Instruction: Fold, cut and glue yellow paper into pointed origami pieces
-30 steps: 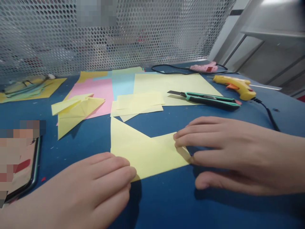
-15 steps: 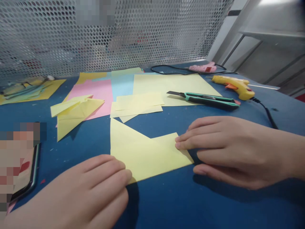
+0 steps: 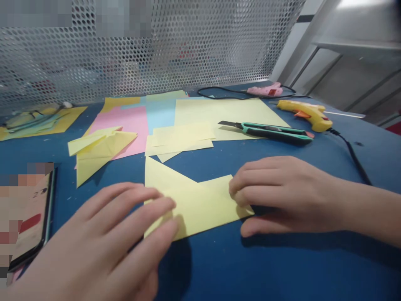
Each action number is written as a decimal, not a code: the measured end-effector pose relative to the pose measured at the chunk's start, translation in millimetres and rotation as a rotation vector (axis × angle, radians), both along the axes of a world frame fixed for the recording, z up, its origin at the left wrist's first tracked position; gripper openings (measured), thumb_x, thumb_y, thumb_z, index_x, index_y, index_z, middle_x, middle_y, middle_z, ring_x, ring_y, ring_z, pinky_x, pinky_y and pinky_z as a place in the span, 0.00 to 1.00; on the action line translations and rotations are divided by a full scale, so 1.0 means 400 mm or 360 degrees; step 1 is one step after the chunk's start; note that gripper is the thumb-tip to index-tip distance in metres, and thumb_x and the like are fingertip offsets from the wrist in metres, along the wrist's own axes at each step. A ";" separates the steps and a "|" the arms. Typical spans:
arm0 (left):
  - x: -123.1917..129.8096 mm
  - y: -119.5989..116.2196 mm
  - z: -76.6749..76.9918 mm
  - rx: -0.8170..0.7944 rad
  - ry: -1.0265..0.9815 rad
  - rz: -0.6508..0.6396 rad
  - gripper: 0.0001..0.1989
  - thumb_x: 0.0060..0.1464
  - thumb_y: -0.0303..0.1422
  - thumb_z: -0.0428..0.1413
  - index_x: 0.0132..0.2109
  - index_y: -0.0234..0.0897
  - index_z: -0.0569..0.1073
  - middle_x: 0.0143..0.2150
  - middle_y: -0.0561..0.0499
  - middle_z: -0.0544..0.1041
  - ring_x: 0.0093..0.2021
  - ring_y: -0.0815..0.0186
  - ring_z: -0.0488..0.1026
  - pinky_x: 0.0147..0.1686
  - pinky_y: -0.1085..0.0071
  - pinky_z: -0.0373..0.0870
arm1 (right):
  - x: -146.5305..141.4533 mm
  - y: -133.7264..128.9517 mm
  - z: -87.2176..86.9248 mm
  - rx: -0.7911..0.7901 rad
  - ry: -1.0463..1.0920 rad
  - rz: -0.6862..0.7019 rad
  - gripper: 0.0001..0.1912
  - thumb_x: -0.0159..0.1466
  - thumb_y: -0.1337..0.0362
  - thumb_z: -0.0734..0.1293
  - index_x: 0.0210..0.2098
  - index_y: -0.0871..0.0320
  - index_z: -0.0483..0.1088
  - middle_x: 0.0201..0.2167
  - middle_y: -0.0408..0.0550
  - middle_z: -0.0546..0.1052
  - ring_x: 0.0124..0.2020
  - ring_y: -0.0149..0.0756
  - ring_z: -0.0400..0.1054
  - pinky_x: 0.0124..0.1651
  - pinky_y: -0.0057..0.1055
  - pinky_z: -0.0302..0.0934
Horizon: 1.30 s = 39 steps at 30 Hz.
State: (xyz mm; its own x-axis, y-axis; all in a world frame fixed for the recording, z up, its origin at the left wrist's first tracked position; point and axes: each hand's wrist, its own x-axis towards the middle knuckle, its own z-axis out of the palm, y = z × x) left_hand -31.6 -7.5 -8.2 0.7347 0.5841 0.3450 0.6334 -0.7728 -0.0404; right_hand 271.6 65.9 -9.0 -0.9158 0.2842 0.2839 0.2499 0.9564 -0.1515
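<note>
A folded sheet of yellow paper (image 3: pixel 200 205) lies on the blue table, its upper left corner pointing away from me. My left hand (image 3: pixel 125 230) is over the sheet's lower left part, fingers stretched out and slightly apart; whether they touch the paper I cannot tell. At the sheet's right edge, my right hand (image 3: pixel 282 194) has its fingertips bent down on the paper. Its thumb is apart, on or just above the table beyond the lower right corner. Beyond the sheet are thin yellow paper strips (image 3: pixel 184 136) and a folded yellow paper piece (image 3: pixel 100 152).
A green and black utility knife (image 3: pixel 275 133), blade out, lies across a large pale yellow sheet (image 3: pixel 219 110). A yellow glue gun (image 3: pixel 307 113) and a pink glue gun (image 3: pixel 265 90) are at back right. At left lies a phone (image 3: pixel 34 225). A perforated metal panel (image 3: pixel 188 50) stands behind.
My left hand has moved up and inward over the sheet, its fingers spreading. My right hand's fingers have bent and its thumb shifted left. The sheet stays nearly in place.
</note>
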 end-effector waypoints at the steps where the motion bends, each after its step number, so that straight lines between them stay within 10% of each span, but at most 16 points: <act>1: 0.017 0.006 0.002 -0.0003 0.0012 0.0010 0.19 0.56 0.26 0.53 0.55 0.40 0.67 0.54 0.52 0.73 0.56 0.62 0.65 0.64 0.67 0.52 | -0.005 0.000 -0.005 0.0008 0.0033 -0.0036 0.19 0.69 0.49 0.62 0.34 0.59 0.70 0.32 0.49 0.77 0.33 0.35 0.70 0.34 0.30 0.63; 7: 0.026 0.018 -0.016 -0.0076 -0.0044 0.0100 0.19 0.66 0.28 0.49 0.62 0.37 0.61 0.59 0.53 0.69 0.59 0.69 0.64 0.66 0.75 0.46 | -0.017 0.000 -0.017 -0.0018 0.0111 -0.0135 0.08 0.69 0.62 0.63 0.41 0.60 0.72 0.34 0.48 0.78 0.34 0.33 0.71 0.34 0.28 0.62; 20: 0.019 0.011 -0.013 -0.0023 -0.0001 -0.0068 0.13 0.71 0.36 0.46 0.56 0.37 0.67 0.50 0.54 0.78 0.53 0.71 0.72 0.64 0.77 0.46 | -0.016 -0.004 -0.011 -0.0027 0.0101 -0.0096 0.15 0.68 0.55 0.64 0.47 0.60 0.71 0.36 0.50 0.78 0.33 0.36 0.70 0.33 0.31 0.61; 26: 0.007 0.014 -0.016 0.0010 0.0030 -0.0125 0.18 0.67 0.23 0.42 0.60 0.38 0.66 0.55 0.54 0.76 0.55 0.70 0.71 0.64 0.77 0.48 | -0.013 -0.008 -0.010 -0.0050 0.0097 -0.0080 0.12 0.68 0.60 0.63 0.48 0.59 0.71 0.36 0.48 0.77 0.33 0.35 0.69 0.32 0.32 0.60; 33: 0.038 0.026 0.000 -0.0039 0.0062 -0.0092 0.14 0.71 0.38 0.43 0.55 0.37 0.66 0.49 0.51 0.79 0.50 0.65 0.75 0.57 0.69 0.66 | -0.018 -0.007 -0.010 0.0031 0.0112 -0.0089 0.12 0.68 0.59 0.64 0.46 0.60 0.73 0.35 0.48 0.78 0.31 0.36 0.69 0.31 0.32 0.60; 39: 0.037 0.022 0.004 -0.0006 0.0059 -0.0084 0.15 0.67 0.24 0.38 0.55 0.37 0.63 0.44 0.49 0.80 0.43 0.66 0.79 0.44 0.74 0.74 | -0.018 0.000 -0.013 0.0061 0.0133 -0.0049 0.14 0.68 0.57 0.64 0.45 0.60 0.74 0.35 0.49 0.80 0.32 0.35 0.71 0.33 0.31 0.63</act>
State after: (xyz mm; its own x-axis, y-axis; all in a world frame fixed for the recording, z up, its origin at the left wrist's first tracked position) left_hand -16.7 1.2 -6.5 0.7768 0.5455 0.3147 0.5899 -0.8053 -0.0600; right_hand 264.5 66.1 -14.3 -0.8795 0.2992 0.3700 0.2670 0.9540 -0.1367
